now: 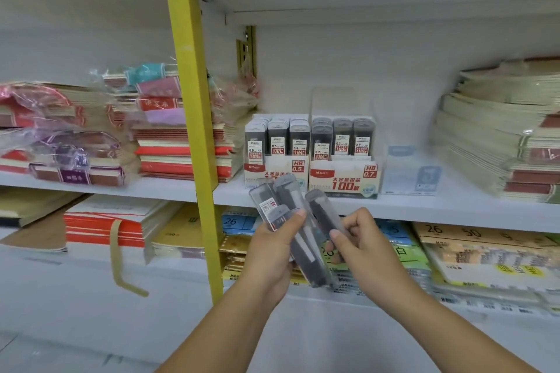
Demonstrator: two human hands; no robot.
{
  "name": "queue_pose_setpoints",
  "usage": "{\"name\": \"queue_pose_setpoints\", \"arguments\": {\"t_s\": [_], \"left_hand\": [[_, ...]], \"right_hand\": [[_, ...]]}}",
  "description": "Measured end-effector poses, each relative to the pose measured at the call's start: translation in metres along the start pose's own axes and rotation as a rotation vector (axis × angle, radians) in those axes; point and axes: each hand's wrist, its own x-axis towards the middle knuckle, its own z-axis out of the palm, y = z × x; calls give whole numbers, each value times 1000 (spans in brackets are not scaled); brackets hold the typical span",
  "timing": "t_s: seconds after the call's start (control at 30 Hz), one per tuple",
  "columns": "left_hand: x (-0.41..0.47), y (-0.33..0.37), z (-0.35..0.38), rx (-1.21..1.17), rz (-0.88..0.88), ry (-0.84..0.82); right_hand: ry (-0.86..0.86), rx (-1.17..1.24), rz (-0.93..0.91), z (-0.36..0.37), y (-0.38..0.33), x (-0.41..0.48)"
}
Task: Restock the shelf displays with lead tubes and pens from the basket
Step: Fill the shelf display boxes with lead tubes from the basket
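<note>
My left hand (271,254) grips a fanned bunch of dark lead tubes (283,200) in clear cases, just below the middle shelf edge. My right hand (359,239) pinches one tube (321,210) at the right side of that bunch. Directly behind on the shelf stand two cardboard displays filled with upright lead tubes: the HB 0.5 display (277,145) on the left and the HB 0.7 display (342,145) on the right. The basket is out of view.
A yellow upright post (194,136) stands left of the displays. Wrapped notebook stacks (169,130) fill the shelf's left side, beige notebook stacks (500,136) the right. A pale blue box (410,172) sits beside the 0.7 display. Paper pads lie on the lower shelf.
</note>
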Motion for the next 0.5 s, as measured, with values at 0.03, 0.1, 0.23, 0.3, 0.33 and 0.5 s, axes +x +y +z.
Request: {"name": "queue_pose_setpoints", "arguments": {"t_s": [0.03, 0.1, 0.23, 0.3, 0.33, 0.5], "left_hand": [[-1, 2, -1, 2, 1, -8], [-3, 6, 0, 4, -2, -42], [-8, 9, 4, 23, -7, -82], [-10, 9, 6, 33, -8, -89], [-10, 9, 7, 29, -8, -81], [-13, 12, 10, 3, -5, -47]], "right_hand": [[-25, -10, -12, 0, -1, -1], [-76, 26, -22, 1, -6, -4], [-106, 144, 6, -1, -14, -7], [-104, 182, 12, -5, -12, -4], [-95, 184, 8, -6, -11, -2], [-64, 218, -30, -12, -8, 2]]}}
